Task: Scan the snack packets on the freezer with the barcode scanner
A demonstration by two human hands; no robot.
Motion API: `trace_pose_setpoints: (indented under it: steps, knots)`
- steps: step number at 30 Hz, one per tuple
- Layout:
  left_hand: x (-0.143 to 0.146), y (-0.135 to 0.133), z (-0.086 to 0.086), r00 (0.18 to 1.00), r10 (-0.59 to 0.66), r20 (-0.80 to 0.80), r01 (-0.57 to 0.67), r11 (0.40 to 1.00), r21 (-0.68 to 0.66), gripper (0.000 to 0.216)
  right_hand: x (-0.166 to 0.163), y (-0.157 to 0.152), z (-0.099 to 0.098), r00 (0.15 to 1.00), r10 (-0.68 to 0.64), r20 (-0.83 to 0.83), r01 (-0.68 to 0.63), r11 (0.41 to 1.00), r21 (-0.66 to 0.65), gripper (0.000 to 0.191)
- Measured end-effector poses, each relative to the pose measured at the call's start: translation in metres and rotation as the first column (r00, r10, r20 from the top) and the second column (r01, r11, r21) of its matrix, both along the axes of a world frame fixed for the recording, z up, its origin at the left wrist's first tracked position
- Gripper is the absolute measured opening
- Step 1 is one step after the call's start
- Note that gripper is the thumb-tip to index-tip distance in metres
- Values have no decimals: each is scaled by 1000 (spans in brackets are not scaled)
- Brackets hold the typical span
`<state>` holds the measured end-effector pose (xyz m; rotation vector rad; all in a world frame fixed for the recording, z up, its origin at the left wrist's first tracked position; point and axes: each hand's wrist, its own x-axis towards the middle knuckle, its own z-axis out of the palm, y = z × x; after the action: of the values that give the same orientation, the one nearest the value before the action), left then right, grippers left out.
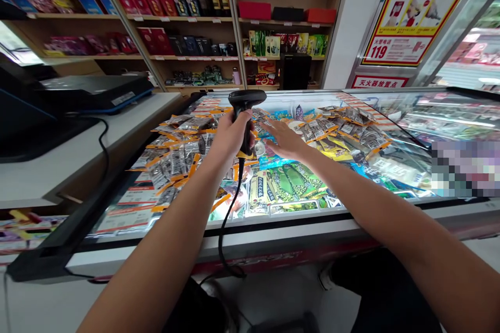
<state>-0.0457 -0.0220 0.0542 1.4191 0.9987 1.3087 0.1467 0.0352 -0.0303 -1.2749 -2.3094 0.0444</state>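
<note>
My left hand (230,138) is closed round the grip of a black barcode scanner (246,100), held upright with its head pointing away from me; its black cable (226,218) hangs down over the counter edge. My right hand (283,138) reaches forward with fingers stretched flat, touching blue snack packets (273,162) lying on the glass top. Orange-edged packets (175,158) lie in a heap to the left of the scanner. Green packets (291,182) lie near the front edge, just below my right forearm.
The packets lie on a glass-topped chest freezer (273,229). A white counter (47,166) with a black terminal (89,91) stands to the left. Wooden shelves (187,57) with boxes and bottles fill the back wall. A red and yellow poster (414,10) hangs at the right.
</note>
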Motion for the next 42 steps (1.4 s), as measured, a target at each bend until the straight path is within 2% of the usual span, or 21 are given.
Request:
trace_pose_setpoints:
  steps: [4,9,13,19,26,30,33,36,39,42]
  knots:
    - [0,-1,0,1000,-11,-9,11,1000,10,21,-2,6,-8,999,13,45,-10,998,-69,71]
    - [0,0,-1,1000,-7,-9,7,1000,-1,21,5,8,-9,993,-84,85,85,996,-7,72]
    - [0,-1,-1,1000,-7,-21,7,1000,-6,21,0,12,-11,989,-128,79,131,991,-28,75]
    - [1,-1,0,999,9,-43,-9,1000,-17,21,-4,22,-14,985,-166,48,167,986,-13,67]
    - [2,3,-2,1000,-5,-7,5,1000,-6,17,22,14,-3,986,-149,-70,154,986,70,56]
    - [2,2,-4,997,-39,-61,39,999,-4,17,35,17,-3,967,-219,-130,226,973,37,59]
    - [2,1,-6,983,-101,-150,105,994,18,16,37,24,-8,966,-248,-67,250,968,27,70]
    - [4,-1,-8,962,-165,-217,175,984,24,18,39,29,-10,979,-201,-34,202,979,0,78]
    - [5,-3,-9,947,-192,-257,199,980,4,22,42,30,-7,987,-105,-123,104,994,-15,83]
    - [7,-5,-11,934,-194,-301,202,979,-6,23,47,24,0,975,-17,-224,24,999,27,73]
